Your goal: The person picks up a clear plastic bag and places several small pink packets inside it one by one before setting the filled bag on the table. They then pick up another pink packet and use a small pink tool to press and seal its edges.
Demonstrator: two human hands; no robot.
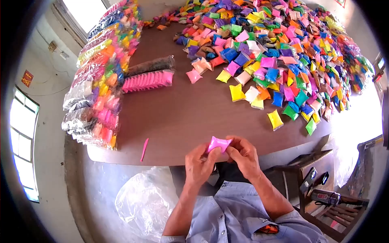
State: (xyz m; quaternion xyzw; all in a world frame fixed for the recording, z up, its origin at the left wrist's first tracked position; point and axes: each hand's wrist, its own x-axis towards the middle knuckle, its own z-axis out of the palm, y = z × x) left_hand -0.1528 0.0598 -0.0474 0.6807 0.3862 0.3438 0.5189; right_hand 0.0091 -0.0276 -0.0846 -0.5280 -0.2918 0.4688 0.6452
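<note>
A small pink packet [219, 143], pillow-shaped and shiny, is held up between my two hands at the table's front edge. My left hand [199, 160] pinches its left side, thumb toward me. On its right side, the fingers and thumb of my right hand [242, 154] close on the corner. What fills the packet cannot be made out. Off to the left on the tabletop [178, 121] lies a thin pink plastic stick [144, 149]. Farther back sits a clear bag of pink packets [148, 81] in a row, with a dark-filled bag [150, 65] behind it.
A large heap of multicoloured packets [267, 60] covers the back and right of the table. Bagged packets [93, 89] are stacked along the left edge. A clear plastic sack [146, 198] lies on the floor. At the right stands a wooden stool [338, 220] with devices on it.
</note>
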